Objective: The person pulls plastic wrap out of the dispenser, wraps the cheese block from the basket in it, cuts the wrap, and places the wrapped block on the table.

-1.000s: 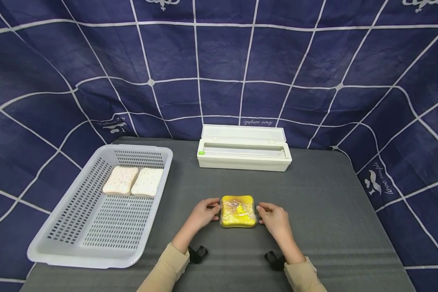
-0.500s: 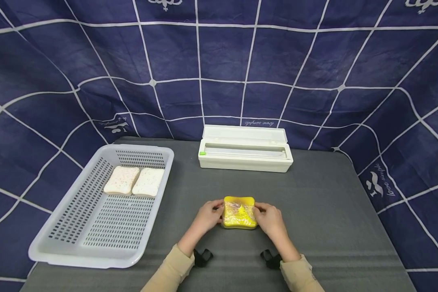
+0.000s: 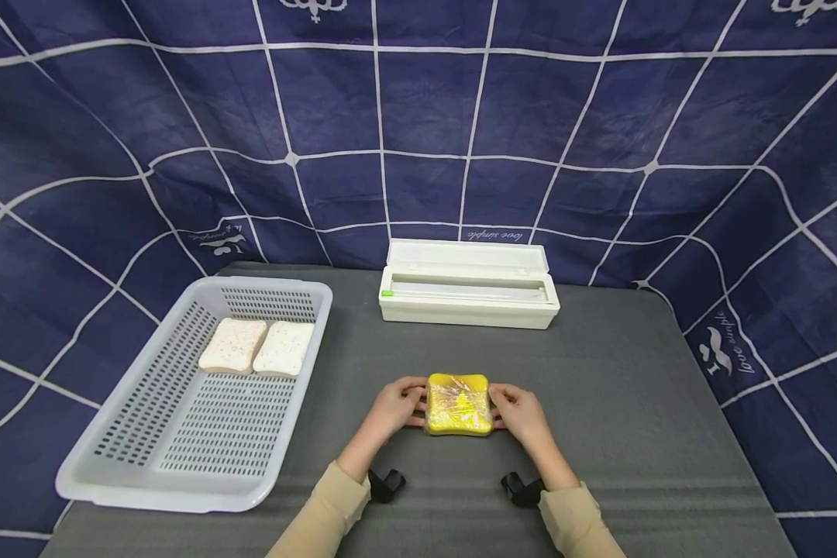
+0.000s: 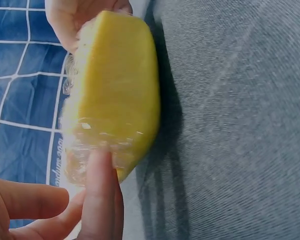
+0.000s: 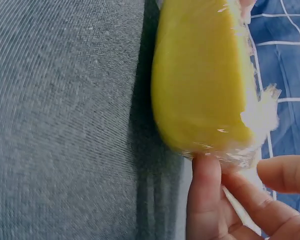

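A yellow bread-slice-shaped block [image 3: 458,404], wrapped in clear cling film, lies flat between the two hands in the head view. At its left side is my left hand [image 3: 393,407]; in the left wrist view a straight finger [image 4: 101,175] touches the film-covered end, with the thumb apart from it. My right hand [image 3: 519,411] is at the opposite side. Its fingertips touch the film in the right wrist view, and the thumb [image 5: 285,173] stands off the block. Crumpled cling film [image 5: 262,112] sticks out along one face.
A grey-white perforated basket [image 3: 216,488] stands at the left, holding two pale speckled bread slices [image 3: 232,346]. Behind the hands sits a white cling film dispenser [image 3: 469,310] with its lid raised. Blue grid-patterned cloth [image 3: 516,101] surrounds the grey tabletop [image 3: 635,387].
Both hands first moved in against the block's sides, then drew slightly outward, their fingers now at its side edges. The block stays in nearly the same place.
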Available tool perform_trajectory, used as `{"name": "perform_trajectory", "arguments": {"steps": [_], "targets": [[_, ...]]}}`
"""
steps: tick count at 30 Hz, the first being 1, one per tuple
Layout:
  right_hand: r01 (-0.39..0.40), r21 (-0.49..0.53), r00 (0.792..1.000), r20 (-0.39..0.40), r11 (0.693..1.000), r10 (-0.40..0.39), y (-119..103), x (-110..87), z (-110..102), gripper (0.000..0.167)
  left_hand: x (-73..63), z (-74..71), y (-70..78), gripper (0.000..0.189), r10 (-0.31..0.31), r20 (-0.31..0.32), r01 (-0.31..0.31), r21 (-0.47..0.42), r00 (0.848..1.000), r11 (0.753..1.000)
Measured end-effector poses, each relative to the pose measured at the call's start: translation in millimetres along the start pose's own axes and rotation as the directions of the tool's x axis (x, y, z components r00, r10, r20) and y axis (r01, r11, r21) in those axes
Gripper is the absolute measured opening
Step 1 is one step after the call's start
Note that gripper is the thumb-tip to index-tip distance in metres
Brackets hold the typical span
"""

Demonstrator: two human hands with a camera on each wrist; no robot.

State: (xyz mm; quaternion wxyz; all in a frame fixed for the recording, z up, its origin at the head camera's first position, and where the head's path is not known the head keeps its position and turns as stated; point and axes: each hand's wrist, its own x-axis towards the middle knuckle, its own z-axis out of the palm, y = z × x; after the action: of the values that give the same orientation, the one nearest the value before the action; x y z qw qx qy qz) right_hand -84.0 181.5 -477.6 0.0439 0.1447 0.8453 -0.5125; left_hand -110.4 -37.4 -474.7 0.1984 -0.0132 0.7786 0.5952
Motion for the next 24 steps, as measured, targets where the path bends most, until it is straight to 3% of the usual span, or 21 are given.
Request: {"name": "perform_trajectory", "arguments": {"steps": [4,11,13,15,19,22,24], "targets": [[0.046,0.036,0.999,0.001,0.998,-0.046,-2.1,-1.4,-3.9,0.038,-1.7,-1.0,6.3,0.031,0.046,-0.036,-0.046,0.014,0.998,0.999],[0.147,0.173,0.989,-0.059,0.974,-0.139,52.0,36.6,7.7,0.093,-6.0,-0.3,18.4,0.032,0.12,-0.113,-0.124,-0.03,0.986,0.992],[0.161,0.208,0.986,-0.079,0.965,-0.148,52.8,36.8,7.7,0.089,-6.2,1.3,19.1,0.032,0.123,-0.13,-0.129,-0.041,0.984,0.991],[0.17,0.233,0.983,-0.109,0.958,-0.148,38.5,25.3,4.7,0.082,-6.8,2.6,17.4,0.033,0.142,-0.145,-0.148,-0.032,0.979,0.988],[0.143,0.229,0.983,-0.143,0.963,-0.112,8.2,1.1,-2.9,0.05,-6.1,3.3,10.6,0.03,0.207,-0.163,-0.204,0.039,0.965,0.978],[0.098,0.253,0.992,-0.102,0.962,-0.075,-2.9,-8.2,-6.7,0.033,-6.9,3.2,5.6,0.027,0.233,-0.156,-0.23,0.034,0.96,0.972],[0.081,0.288,0.996,-0.051,0.954,-0.069,-2.8,-10.7,-7.7,0.033,-8.2,4.0,2.4,0.027,0.22,-0.149,-0.222,0.006,0.964,0.975]]}}
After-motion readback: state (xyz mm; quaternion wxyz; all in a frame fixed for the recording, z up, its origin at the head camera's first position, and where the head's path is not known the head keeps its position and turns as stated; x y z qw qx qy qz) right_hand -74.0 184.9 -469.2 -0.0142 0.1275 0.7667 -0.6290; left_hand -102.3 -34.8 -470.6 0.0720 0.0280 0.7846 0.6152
